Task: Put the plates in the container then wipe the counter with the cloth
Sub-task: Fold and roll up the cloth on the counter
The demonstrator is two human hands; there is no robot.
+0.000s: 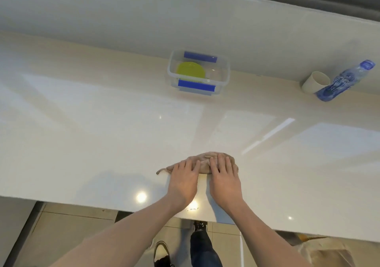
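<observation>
Spanning nearly the whole view, a glossy cream tabletop (pixel 102 127) runs left to right, with lamp glare near its front edge; behind it rises a pale wall ledge (pixel 123 9), and below the front edge tiled floor (pixel 67 231) shows, with a dark shoe (pixel 162 252) and a jeans leg (pixel 202 248).

Container (pixel 198 72): clear plastic box with blue clip flaps on its near and far rims, lid off, standing at the back of the tabletop against the ledge; inside it lies a yellow-green plate (pixel 191 70), flat on the bottom toward the left side; whether more than one plate is stacked there, cannot tell.

Bottle (pixel 345 80): clear plastic with blue label and cap, at the far right back, appears tilted in this wide-angle view; just beside it on its left, touching or nearly so, a white cup (pixel 315 82).

Cloth (pixel 205 163): brownish, bunched into a flat mound near the front of the tabletop, well apart from the container; a thin tail of it trails out to the left.

Left hand (pixel 184 176): palm down, fingers straight and held close together, resting on the left part of the cloth; right hand (pixel 224 174): palm down, fingers straight and slightly spread, pressing on the right part; hands side by side, a narrow gap between them.
</observation>
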